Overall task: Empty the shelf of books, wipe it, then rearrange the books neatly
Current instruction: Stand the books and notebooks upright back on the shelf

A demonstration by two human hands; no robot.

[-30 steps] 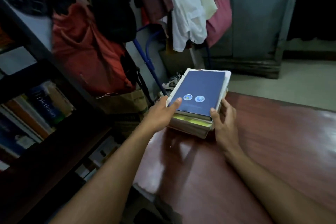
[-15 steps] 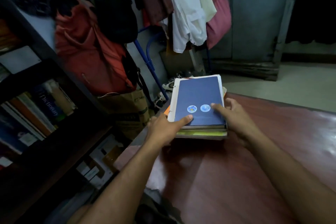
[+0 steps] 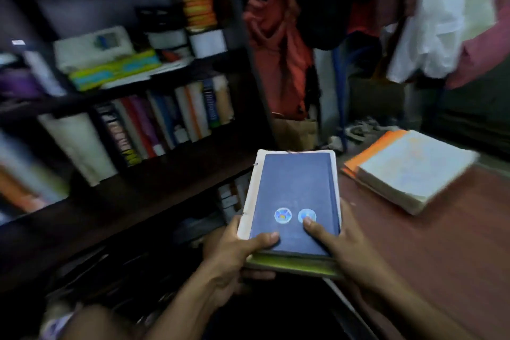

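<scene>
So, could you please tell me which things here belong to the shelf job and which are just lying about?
Job:
- book stack held by left hand and right hand
- shelf
- books on table

Lying about:
- hanging clothes
- shoes

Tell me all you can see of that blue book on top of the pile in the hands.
The blue book is a flat, plain dark-blue volume with two small round emblems near its lower edge. It lies face up atop a small pile with white pages and a yellow-green book beneath. The left hand and right hand hold the pile, both thumbs pressing on the cover. It hangs between the shelf and the table.
</scene>
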